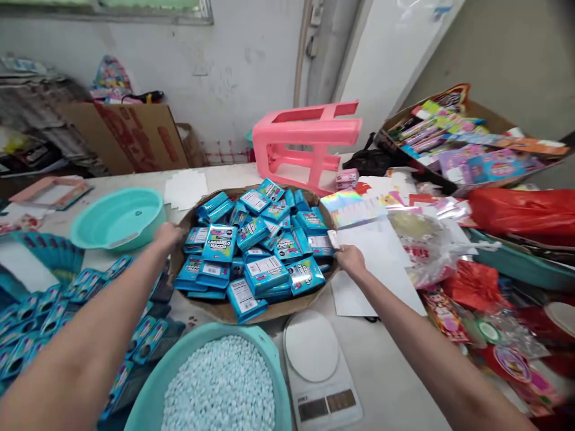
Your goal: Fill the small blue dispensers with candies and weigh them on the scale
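Observation:
A round brown tray [224,312] sits mid-table, heaped with several small blue candy boxes [254,245]. My left hand [168,235] grips the tray's left rim, fingers curled round the edge. My right hand [349,260] holds the right rim in the same way, closed on it. Both arms reach forward from the bottom corners of the view.
A teal basin of pale blue tablets [220,383] stands near me, beside a white kitchen scale [318,371]. An empty teal bowl [117,216] lies at the left, with flat blue box blanks [54,305] below it. A pink stool [305,143] lies tipped behind. Wrappers and toy packs [467,263] crowd the right.

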The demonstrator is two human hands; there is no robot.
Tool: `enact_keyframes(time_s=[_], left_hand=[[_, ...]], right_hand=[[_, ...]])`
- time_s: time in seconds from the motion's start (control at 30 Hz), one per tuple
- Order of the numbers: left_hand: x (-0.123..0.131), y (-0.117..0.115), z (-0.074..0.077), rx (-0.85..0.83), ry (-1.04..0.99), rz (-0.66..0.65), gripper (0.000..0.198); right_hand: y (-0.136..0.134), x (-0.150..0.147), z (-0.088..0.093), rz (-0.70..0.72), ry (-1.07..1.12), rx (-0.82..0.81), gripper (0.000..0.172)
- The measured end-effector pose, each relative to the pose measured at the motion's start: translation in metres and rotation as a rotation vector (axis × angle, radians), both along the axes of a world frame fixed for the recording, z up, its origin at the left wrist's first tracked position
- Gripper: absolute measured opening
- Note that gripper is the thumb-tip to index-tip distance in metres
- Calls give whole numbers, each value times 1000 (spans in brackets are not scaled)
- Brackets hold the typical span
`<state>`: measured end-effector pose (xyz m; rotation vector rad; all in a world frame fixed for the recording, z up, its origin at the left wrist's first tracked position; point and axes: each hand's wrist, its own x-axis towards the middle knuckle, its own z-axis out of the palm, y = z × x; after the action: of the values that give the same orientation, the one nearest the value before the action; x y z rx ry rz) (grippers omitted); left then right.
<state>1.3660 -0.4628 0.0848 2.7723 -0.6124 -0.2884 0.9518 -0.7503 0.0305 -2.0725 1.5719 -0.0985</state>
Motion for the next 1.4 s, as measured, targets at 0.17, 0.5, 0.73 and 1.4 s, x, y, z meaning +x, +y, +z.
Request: enact_keyframes(time_s=[0.17, 0.5, 0.73, 1.4], left_hand=[[-29, -2, -5, -4, -9, 107, 56], [-200, 10, -14, -75, -103, -931, 71], [-188, 15, -11, -127, -110, -796, 55], [-352, 246, -80, -522, 450, -549, 54]], right_hand=[[2, 3, -4, -20, 14, -40, 14], [15, 9, -8, -125, -194, -79, 30], [144, -81, -9, -294, -682, -153, 54], [431, -129, 56, -158, -953, 467, 49]])
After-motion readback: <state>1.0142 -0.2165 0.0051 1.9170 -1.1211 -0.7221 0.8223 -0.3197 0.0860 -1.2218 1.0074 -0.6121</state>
